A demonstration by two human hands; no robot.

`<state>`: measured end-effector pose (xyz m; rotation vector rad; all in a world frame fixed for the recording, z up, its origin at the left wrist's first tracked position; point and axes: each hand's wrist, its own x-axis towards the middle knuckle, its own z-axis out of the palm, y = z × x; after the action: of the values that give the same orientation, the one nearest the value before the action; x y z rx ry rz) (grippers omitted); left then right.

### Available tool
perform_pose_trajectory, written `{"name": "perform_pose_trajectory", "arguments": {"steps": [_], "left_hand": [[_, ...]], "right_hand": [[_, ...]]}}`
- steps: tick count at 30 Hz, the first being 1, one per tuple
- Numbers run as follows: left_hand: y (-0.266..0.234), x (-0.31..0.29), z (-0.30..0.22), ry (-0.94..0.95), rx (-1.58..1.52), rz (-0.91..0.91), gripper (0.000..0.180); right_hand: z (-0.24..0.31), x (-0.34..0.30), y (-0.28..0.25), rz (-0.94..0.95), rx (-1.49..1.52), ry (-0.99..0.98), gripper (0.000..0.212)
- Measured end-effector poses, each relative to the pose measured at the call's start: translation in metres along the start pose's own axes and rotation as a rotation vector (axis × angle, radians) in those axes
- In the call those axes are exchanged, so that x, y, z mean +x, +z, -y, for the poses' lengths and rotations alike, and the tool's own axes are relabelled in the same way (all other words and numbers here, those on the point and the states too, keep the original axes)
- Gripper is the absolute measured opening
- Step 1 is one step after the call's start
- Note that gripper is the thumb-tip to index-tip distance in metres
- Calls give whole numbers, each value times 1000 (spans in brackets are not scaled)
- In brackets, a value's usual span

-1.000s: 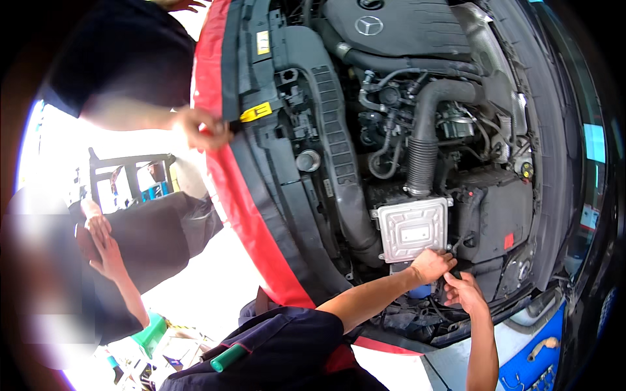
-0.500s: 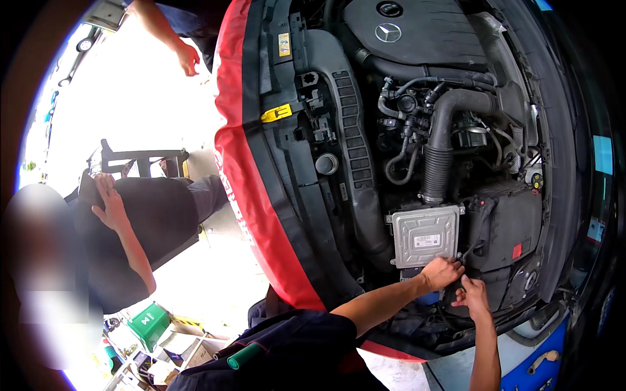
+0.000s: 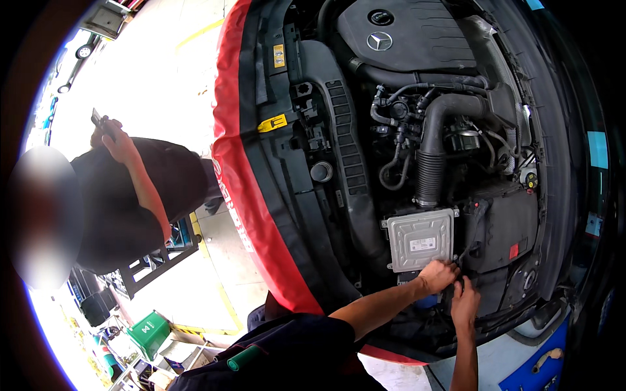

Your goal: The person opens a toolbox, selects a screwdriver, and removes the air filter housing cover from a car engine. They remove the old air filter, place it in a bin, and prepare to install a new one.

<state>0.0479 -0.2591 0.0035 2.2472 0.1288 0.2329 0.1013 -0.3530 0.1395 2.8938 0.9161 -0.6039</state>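
Note:
My left hand (image 3: 439,276) is closed at the lower right corner of a silver metal control unit (image 3: 421,245), its fingertips beside the dark wiring there. What the fingers grip is too small to make out. Just to its right and slightly nearer, my right hand (image 3: 465,303) has its fingers curled, thumb and forefinger raised close to the left fingertips. Anything it holds is hidden. A black ribbed air hose (image 3: 430,179) ends just beyond the control unit. Right of the unit stands a black box cover (image 3: 501,228) with a red tab.
A red and black fender cover (image 3: 251,247) lies along the car's front edge. Farther in sits a dark engine cover (image 3: 407,39). At left another person (image 3: 137,202) holds a small dark object. A green bin (image 3: 150,333) and a blue mat (image 3: 531,365) are lower down.
My right hand has come up closer to my left, its fingers drawn in more. My left hand stays at the same corner. The other person has shifted and raised a hand; another arm left view.

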Motion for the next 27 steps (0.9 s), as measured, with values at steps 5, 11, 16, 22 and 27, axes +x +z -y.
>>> {"name": "perform_pose_trajectory", "arguments": {"steps": [5, 11, 16, 22, 27], "left_hand": [[-7, -4, 2, 44, 12, -21, 18], [-7, -1, 1, 17, -14, 59, 20], [-3, -1, 0, 14, 22, 52, 21], [-14, -3, 0, 35, -6, 59, 25], [-4, -4, 6, 50, 40, 82, 35]], "right_hand": [[-1, -16, -9, 26, -43, -240, 50], [21, -14, 0, -54, 288, 108, 33], [11, -12, -7, 158, 573, 459, 38], [7, -21, -9, 21, 108, -60, 42], [34, -12, -33, 32, 228, 230, 43]]}}
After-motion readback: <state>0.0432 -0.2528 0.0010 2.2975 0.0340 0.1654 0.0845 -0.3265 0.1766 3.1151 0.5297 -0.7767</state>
